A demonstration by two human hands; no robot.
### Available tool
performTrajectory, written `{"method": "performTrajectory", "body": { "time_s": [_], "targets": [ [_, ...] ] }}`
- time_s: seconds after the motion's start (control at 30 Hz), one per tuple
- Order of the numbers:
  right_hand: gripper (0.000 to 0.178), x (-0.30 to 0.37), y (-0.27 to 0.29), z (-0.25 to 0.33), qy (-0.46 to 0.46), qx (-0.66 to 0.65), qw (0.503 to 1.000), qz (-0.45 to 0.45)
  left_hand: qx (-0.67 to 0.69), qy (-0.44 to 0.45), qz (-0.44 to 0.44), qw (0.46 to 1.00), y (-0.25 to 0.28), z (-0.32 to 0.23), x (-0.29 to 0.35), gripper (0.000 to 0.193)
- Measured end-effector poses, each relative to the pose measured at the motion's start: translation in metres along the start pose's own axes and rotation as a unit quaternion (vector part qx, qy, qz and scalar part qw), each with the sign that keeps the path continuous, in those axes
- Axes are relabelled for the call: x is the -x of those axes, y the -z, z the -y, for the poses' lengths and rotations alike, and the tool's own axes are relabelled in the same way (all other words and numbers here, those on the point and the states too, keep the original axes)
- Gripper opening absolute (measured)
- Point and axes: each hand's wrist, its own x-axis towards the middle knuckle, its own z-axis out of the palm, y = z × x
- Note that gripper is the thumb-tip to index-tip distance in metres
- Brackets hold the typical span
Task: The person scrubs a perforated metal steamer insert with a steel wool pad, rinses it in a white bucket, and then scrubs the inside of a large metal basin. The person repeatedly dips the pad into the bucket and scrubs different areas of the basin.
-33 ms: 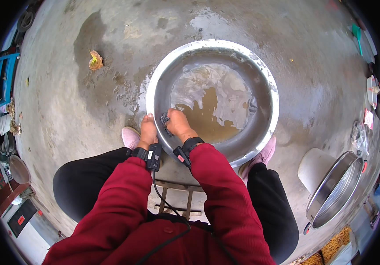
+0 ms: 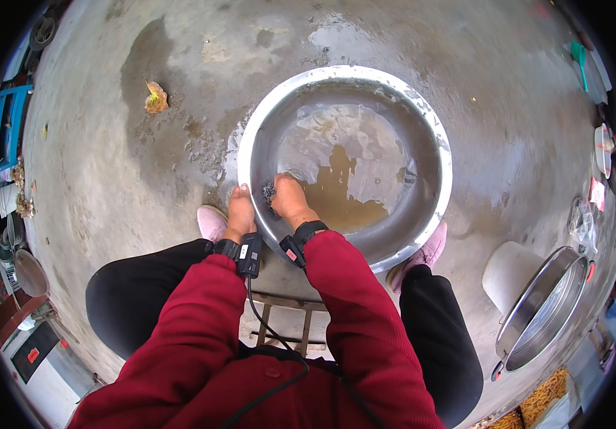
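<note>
A wide steel basin (image 2: 422, 114) stands on the wet concrete floor in front of me, with shallow brownish water in its bottom. My left hand (image 2: 240, 211) grips the basin's near rim from outside. My right hand (image 2: 290, 200) is inside the basin, pressing a small dark scouring pad (image 2: 270, 191) against the inner wall just below the rim, between both hands. Both wrists carry black bands, and both arms are in red sleeves.
I sit on a low wooden stool (image 2: 283, 325), pink shoes (image 2: 211, 220) on either side of the basin. A second steel basin (image 2: 540, 307) leans by a white bucket (image 2: 511, 268) at the right. A dead leaf (image 2: 155, 97) lies far left. Crates and dishes line the left edge.
The water in the basin has sloshed and its reflection has changed shape. The pad and my right hand have shifted slightly along the wall. My left hand stays on the rim.
</note>
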Motion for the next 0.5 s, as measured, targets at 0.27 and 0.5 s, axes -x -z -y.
{"method": "performTrajectory", "body": {
  "time_s": [0.27,0.5],
  "targets": [
    [0.025,0.0039,0.0021,0.0017,-0.055,-0.102,0.991,0.06,0.023,0.007,0.014,1.0,0.0003,-0.0009,0.0018,0.03],
    [0.027,-0.0052,0.0084,0.0042,-0.19,-0.216,0.95,0.124,-0.012,-0.011,0.012,1.0,0.0003,-0.0006,0.0023,0.029]
  ]
}}
